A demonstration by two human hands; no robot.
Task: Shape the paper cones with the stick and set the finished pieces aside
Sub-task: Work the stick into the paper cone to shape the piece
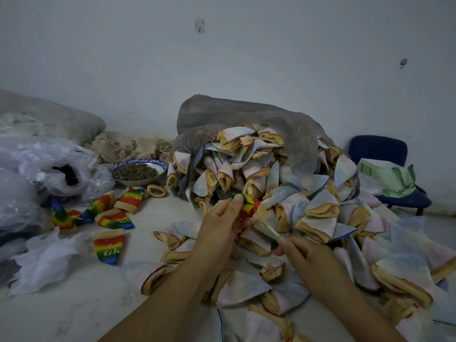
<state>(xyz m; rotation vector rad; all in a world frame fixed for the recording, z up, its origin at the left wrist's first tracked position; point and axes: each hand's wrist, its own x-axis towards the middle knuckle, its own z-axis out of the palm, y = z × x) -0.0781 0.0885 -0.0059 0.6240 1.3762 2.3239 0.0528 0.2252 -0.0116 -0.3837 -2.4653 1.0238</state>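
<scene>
Hands in the near centre: right hand (306, 255) pinches one pale stick (269, 227), which runs up to the tan end of one rainbow cone (248, 206) gripped in the curled fingers of left hand (219, 225). Further left, at least five finished rainbow cones (108, 246) lie apart on the floor (153, 213). Beyond: one bowl (160, 166), one grey sack (246, 114) spilling an uncountable pile of pale cones (318, 206), one blue chair (378, 150).

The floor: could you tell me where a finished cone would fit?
Bare floor lies lower left, between the lone rainbow cone, the white plastic and the left forearm. To the right, the unshaped cone pile crowds it.
</scene>
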